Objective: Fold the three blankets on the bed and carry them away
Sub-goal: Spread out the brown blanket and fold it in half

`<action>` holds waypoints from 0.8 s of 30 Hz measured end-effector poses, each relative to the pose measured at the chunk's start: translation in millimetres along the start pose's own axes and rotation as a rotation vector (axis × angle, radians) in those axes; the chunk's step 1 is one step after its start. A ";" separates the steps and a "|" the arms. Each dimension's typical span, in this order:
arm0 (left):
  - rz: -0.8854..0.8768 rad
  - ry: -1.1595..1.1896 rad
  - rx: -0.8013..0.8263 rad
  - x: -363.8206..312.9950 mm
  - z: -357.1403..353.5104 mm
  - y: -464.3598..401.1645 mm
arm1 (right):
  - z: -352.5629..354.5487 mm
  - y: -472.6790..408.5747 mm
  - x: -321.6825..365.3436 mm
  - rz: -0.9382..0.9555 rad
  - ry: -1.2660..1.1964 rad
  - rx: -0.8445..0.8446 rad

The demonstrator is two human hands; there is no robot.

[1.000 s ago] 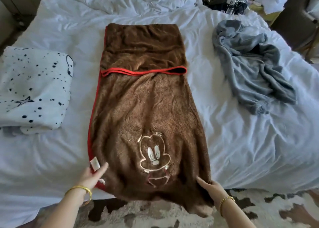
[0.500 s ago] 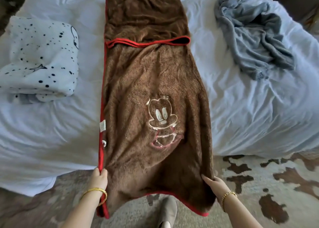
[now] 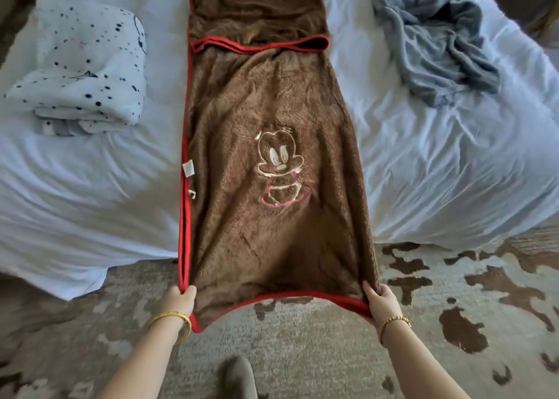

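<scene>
Head view: a long brown fleece blanket with red binding runs down the middle of the frame, its far part lying on the bed with white rumpled sheets and its near end stretched out over the floor. A red-edged fold crosses it near the top of the frame, and an embroidered cartoon figure sits at its centre; a small white label hangs on its left edge. The left hand, at lower left of centre, pinches the blanket's near left corner, fingers curled round the red edge. The right hand, at lower right of centre, grips the near right corner the same way, thumb on top. Each wrist wears a gold bracelet.

At upper left, a folded white blanket with black specks rests on the sheet, well apart from the brown one. At upper right a crumpled grey-blue fleece blanket lies in a loose heap. A beige rug with dark brown patches covers the bottom of the frame, and a grey shoe tip shows at bottom centre.
</scene>
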State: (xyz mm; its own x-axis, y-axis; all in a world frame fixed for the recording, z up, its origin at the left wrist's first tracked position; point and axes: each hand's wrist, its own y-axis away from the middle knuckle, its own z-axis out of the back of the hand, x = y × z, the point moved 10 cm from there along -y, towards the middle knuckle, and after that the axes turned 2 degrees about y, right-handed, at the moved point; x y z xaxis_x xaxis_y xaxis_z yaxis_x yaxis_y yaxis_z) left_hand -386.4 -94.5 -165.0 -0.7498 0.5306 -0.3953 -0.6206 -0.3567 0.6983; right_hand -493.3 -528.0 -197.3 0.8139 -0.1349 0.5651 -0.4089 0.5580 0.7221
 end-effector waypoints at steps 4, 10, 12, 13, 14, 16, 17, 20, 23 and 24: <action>0.013 0.069 -0.148 13.1 6.8 25.0 | 20.1 18.3 -6.2 -0.028 0.011 -0.019; 0.060 0.286 -0.269 -7.0 25.9 73.2 | 54.8 57.7 26.2 0.016 -0.105 -0.027; 0.037 0.379 -0.298 -26.9 37.3 88.5 | 61.6 71.2 49.1 0.044 -0.199 -0.015; 0.021 0.456 -0.322 -38.4 45.1 98.2 | 66.1 77.4 62.1 0.059 -0.229 -0.016; 0.008 0.547 -0.341 -49.8 53.3 106.7 | 71.3 83.9 75.4 0.070 -0.258 -0.027; -0.013 0.697 -0.393 -70.4 73.3 121.2 | 84.6 94.3 102.9 0.073 -0.332 -0.068; -0.017 0.743 -0.422 -81.2 84.7 126.8 | 90.9 98.4 117.8 0.067 -0.381 -0.091; -0.045 0.977 -0.402 -117.1 111.9 127.5 | 100.4 107.9 168.3 0.068 -0.587 -0.101; -0.049 1.097 -0.326 -161.8 128.4 112.8 | 89.7 106.1 229.2 0.104 -0.665 -0.040; -0.042 1.127 -0.295 -177.9 132.1 105.1 | 83.5 103.8 251.3 0.115 -0.648 -0.024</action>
State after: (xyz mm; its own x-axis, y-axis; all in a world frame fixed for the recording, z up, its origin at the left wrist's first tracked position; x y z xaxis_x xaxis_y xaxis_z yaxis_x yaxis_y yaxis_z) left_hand -288.0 -124.8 57.5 -0.4151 -0.3845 -0.8246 -0.5679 -0.5986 0.5650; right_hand -365.7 -572.4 52.9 0.3488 -0.5350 0.7695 -0.4632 0.6154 0.6378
